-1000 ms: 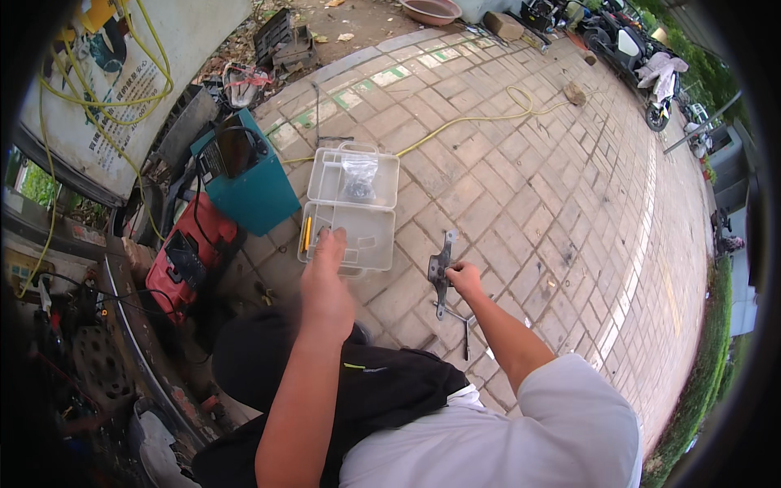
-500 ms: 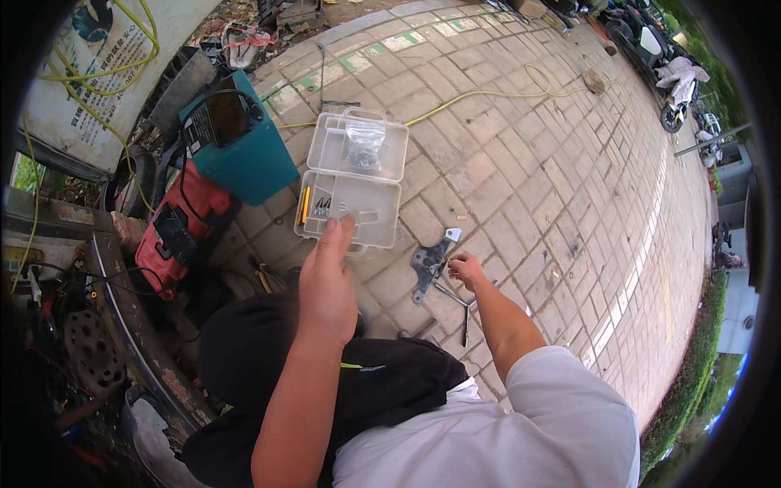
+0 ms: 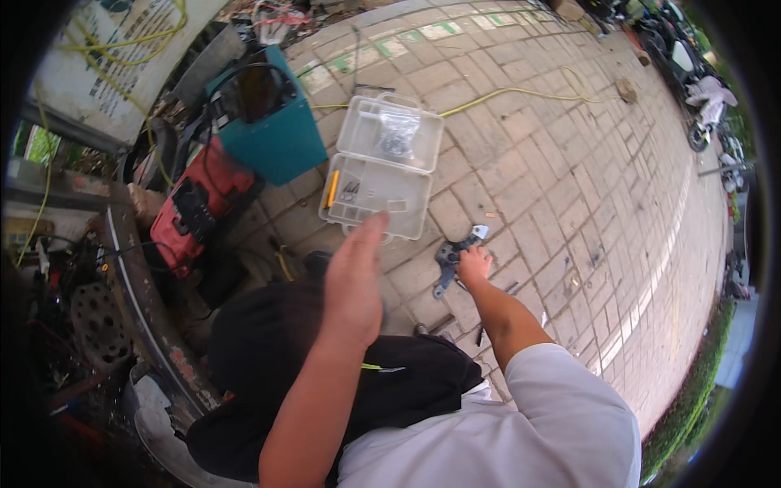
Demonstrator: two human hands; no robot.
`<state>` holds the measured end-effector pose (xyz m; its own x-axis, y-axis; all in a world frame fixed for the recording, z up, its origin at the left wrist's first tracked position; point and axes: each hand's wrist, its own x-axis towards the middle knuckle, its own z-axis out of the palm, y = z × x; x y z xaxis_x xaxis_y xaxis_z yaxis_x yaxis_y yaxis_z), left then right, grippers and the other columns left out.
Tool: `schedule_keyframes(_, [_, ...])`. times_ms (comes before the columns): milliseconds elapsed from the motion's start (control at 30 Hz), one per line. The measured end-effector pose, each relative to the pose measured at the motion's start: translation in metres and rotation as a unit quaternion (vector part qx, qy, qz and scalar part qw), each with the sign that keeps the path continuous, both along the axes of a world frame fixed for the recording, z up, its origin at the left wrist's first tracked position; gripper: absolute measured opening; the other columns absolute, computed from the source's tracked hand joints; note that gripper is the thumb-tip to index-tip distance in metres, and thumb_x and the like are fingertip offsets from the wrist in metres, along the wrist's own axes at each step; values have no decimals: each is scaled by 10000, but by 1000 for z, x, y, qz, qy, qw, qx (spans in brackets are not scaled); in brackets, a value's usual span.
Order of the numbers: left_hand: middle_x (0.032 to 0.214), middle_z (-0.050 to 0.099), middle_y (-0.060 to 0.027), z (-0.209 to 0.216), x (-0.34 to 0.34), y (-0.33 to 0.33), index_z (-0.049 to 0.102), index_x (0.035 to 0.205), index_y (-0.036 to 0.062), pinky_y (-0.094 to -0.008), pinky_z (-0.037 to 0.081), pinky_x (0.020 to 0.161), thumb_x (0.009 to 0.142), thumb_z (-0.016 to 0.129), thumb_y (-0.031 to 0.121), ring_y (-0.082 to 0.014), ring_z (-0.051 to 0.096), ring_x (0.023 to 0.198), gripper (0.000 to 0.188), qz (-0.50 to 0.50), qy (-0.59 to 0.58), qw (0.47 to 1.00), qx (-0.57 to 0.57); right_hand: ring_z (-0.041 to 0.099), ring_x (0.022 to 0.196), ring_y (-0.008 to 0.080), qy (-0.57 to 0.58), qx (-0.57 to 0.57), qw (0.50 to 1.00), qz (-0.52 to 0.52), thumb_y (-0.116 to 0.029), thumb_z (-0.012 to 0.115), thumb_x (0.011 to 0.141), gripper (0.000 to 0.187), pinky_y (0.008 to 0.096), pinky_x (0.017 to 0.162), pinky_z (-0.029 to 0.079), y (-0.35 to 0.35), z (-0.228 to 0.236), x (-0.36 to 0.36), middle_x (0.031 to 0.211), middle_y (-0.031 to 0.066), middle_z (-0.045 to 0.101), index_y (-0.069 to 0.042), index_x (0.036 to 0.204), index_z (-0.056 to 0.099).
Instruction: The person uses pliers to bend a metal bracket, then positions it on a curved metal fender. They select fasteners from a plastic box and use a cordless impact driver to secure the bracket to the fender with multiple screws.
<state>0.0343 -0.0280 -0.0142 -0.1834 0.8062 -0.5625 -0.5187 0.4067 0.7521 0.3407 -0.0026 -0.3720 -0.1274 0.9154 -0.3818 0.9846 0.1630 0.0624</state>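
My right hand (image 3: 474, 264) reaches down to a dark metal bracket (image 3: 445, 259) lying on the paving, its fingers curled onto the bracket's near side. The fingertips are partly hidden. A pale tab (image 3: 480, 232) shows at the bracket's far end. My left hand (image 3: 355, 285) is held up, fingers stretched out and slightly blurred, with nothing visible in it. Just beyond it lies an opened clear plastic case (image 3: 390, 215), holding a yellow stick-like piece (image 3: 333, 189), several small dark bits and, in its lid, a clear bag (image 3: 398, 134) of small dark parts.
Slim dark tools (image 3: 480, 335) lie by my right forearm. At left stand a teal box (image 3: 285, 142) and a red case (image 3: 183, 232). A yellow cable (image 3: 504, 91) runs across the paving. Parked motorcycles (image 3: 700, 89) are at far right. A dark-clad shape (image 3: 260, 333) is below my left hand.
My right hand has moved left onto the bracket, from just beside it. The bracket stays in place on the paving. The whole view has shifted, and my left hand remains raised near the case.
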Motion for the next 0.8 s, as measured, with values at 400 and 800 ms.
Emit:
schedule_keyframes(400, [857,569,13,-38,9,27,620,1026,3,-277,453,812,1049,499,385,-81,506,828,401,20,35,992,121,439,1287,358,-47,-73,989,116,-155,617,862,313,683,1064,267,11,6,-11,1243,81,567,-155,1175,605])
schedule_keyframes(800, [674,617,4,83,-113,-185,676,1011,24,-234,408,507,1023,595,269,-61,497,525,259,273,193,942,36,558,1162,347,-50,-73,980,180,-220,731,800,262,579,938,438,34,-21,0,1119,112,631,-90,1008,641])
